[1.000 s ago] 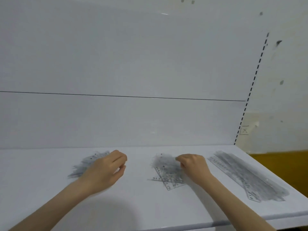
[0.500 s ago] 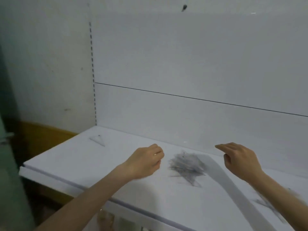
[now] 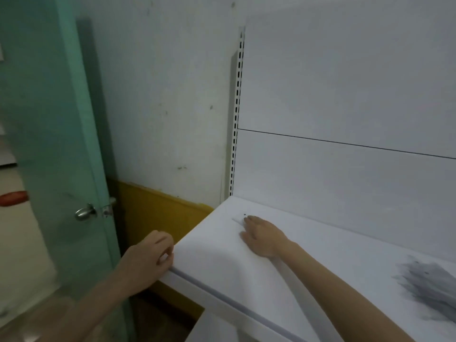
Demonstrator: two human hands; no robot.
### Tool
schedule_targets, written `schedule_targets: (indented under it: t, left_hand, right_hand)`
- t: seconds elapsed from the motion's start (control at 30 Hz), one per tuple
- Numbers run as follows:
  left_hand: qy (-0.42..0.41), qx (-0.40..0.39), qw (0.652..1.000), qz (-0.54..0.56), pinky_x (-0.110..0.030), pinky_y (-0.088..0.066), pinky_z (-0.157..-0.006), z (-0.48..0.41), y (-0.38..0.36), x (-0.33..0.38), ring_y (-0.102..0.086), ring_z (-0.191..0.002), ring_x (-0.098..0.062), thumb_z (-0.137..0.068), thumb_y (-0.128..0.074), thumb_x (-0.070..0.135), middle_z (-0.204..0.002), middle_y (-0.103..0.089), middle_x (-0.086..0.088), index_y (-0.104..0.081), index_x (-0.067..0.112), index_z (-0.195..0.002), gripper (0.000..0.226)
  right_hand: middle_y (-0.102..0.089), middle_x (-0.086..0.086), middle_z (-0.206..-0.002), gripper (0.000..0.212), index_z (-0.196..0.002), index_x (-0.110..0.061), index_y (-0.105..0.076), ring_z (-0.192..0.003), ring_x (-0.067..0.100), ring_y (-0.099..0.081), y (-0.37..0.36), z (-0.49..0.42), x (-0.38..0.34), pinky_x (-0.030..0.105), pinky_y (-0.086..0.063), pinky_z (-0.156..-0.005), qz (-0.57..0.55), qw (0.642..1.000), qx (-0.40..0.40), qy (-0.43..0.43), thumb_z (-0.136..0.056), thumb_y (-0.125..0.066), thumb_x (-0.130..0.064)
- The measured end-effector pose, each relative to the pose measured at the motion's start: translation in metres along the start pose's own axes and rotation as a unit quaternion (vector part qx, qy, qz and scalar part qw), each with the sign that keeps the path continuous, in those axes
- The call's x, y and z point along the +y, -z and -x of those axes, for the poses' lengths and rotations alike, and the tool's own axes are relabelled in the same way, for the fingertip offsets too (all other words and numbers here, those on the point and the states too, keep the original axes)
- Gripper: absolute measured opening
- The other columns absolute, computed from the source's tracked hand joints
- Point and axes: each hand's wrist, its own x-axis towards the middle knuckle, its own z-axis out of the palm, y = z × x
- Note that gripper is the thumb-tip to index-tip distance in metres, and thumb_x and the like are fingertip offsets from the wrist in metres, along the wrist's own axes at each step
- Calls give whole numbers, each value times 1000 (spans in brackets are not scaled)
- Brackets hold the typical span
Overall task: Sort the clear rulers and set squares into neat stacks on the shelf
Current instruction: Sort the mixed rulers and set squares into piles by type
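Right hand [image 3: 262,238] lies flat on the shelf [image 3: 345,243]. Its fingers are straight and close together, tips on a faint clear set square [image 3: 236,220] near the shelf's far left corner; the outline is blurred. Left hand [image 3: 150,259], at 8 o'clock of the right, is just off the shelf's left edge, fingers loosely curled, holding nothing. Pile of clear rulers [image 3: 429,287] at 4 o'clock of the frame, well apart. Green door [image 3: 49,144] with knob [image 3: 85,213] at 9 o'clock. Yellow wall panel [image 3: 158,211] between door and shelf.
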Motion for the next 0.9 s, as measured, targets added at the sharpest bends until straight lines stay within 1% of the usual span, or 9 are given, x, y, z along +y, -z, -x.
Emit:
schedule_targets:
  t: [0.1, 0.2, 0.33, 0.4, 0.5, 0.57, 0.63, 0.73, 0.9]
  left_hand:
    - [-9, 16, 1000, 17, -16, -53, -64, -8, 4, -23, -59, -77, -8, -78, -74, 14, -92, -58, 8, -59, 22, -83, 17]
    - [-34, 13, 999, 30, -17, -54, -59, -18, 1, -25, -61, -75, -11, -74, -77, 10, -89, -61, 5, -60, 21, -80, 21]
    - [-72, 25, 996, 39, -5, -44, -62, -27, -4, -11, -60, -80, -8, -72, -78, 11, -93, -66, 3, -64, 19, -77, 17]
    - [-108, 39, 992, 44, -9, -49, -61, -30, -4, -2, -63, -80, -11, -76, -69, 15, -93, -66, 1, -65, 17, -78, 4]
    - [-102, 32, 991, 75, -19, -51, -67, -35, 0, 15, -56, -91, -8, -82, -56, 24, -99, -64, 2, -64, 16, -81, 11]
    - [-96, 25, 991, 86, -22, -46, -78, -34, 0, 33, -52, -100, -9, -87, -59, 18, -106, -61, 3, -64, 14, -86, 6]
    - [-108, 7, 990, 93, -23, -45, -87, -29, -2, 55, -50, -107, -9, -88, -62, 16, -112, -59, 5, -64, 15, -92, 5]
    - [-144, -29, 984, 103, -14, -36, -88, -16, -4, 84, -45, -109, -3, -91, -58, 21, -117, -52, 11, -63, 18, -99, 10]
    - [-190, -50, 973, 124, -13, -44, -84, 0, -4, 116, -52, -99, -4, -91, -58, 21, -108, -58, 10, -59, 23, -93, 3]
  right_hand:
    - [-58, 12, -117, 41, -100, -9, -54, -112, 27, -54, -3, -23, -25, 34, -40, -92, 5, 1000, -20, 0, -100, -32, -43]
    - [-56, 6, -89, 42, -74, -13, -46, -93, 26, -57, -6, -11, -49, 33, -42, -76, 7, 1000, -10, 23, -98, -37, -46]
    - [-52, 1, -88, 50, -82, -10, -54, -74, 18, -47, -2, 37, -71, 34, -43, -69, 12, 997, -14, 74, -96, -37, -54]
    - [-53, 4, -93, 56, -90, -8, -56, -72, 19, -47, 4, 61, -78, 33, -40, -65, 52, 994, -9, 99, -94, -37, -61]
    - [-56, 8, -92, 60, -89, -6, -53, -72, 26, -52, 13, 93, -84, 34, -39, -61, 102, 987, 12, 126, -88, -45, -65]
    - [-60, 8, -91, 45, -90, -8, -54, -76, 28, -56, 13, 112, -83, 32, -35, -58, 122, 983, 34, 134, -89, -53, -53]
    - [-63, 1, -74, 21, -79, -13, -56, -63, 25, -60, 8, 132, -82, 26, -29, -49, 157, 976, 66, 138, -85, -64, -32]
    - [-46, -5, -45, 40, -59, -20, -39, -35, 18, -41, 2, 163, -85, 18, -13, -41, 196, 969, 103, 112, -57, -78, -11]
    - [-45, -5, -49, 31, -63, -18, -45, -37, 15, -38, 5, 207, -83, 19, -18, -38, 231, 951, 181, 102, -52, -72, -6]
